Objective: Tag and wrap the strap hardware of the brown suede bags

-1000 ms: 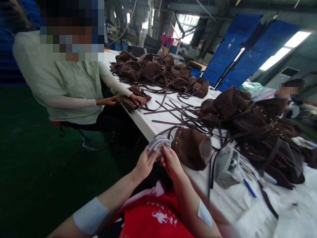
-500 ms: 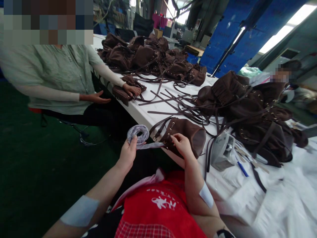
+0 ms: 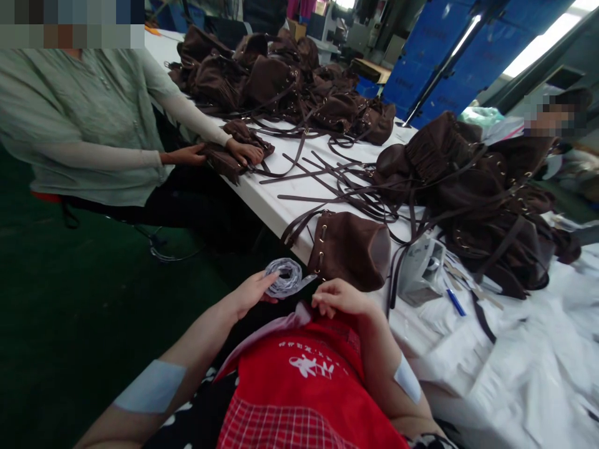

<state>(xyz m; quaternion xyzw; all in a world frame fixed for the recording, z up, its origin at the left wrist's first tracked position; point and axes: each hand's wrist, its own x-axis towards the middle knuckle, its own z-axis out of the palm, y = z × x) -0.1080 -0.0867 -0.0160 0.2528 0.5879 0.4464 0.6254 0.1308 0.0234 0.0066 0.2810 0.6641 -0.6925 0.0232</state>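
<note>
My left hand [image 3: 250,293] grips a coiled roll of thin whitish-grey strip [image 3: 291,288] between thumb and fingers. Its loose end [image 3: 306,284] runs out to the right towards my right hand [image 3: 340,297]. That hand is closed in front of my red apron, fingers curled; whatever is in them, if anything, is hidden. Just beyond it a brown drawstring bag [image 3: 350,246] with metal eyelets lies on its side at the table's near edge. Dark straps [image 3: 299,224] trail from the bag's left side.
Across the corner a seated co-worker rests both hands on a folded brown bag [image 3: 227,159]. Heaps of brown bags [image 3: 271,81] cover the far table [image 3: 262,196]; more bags [image 3: 468,181] lie right. A clear plastic box [image 3: 421,274], blue pen [image 3: 455,302] and white sheeting [image 3: 515,362] are nearby.
Both my hands have drawn back from the brown bag towards my body, the roll coming along. My right hand has left the bag. The co-worker's nearer hand has moved onto the folded bag.
</note>
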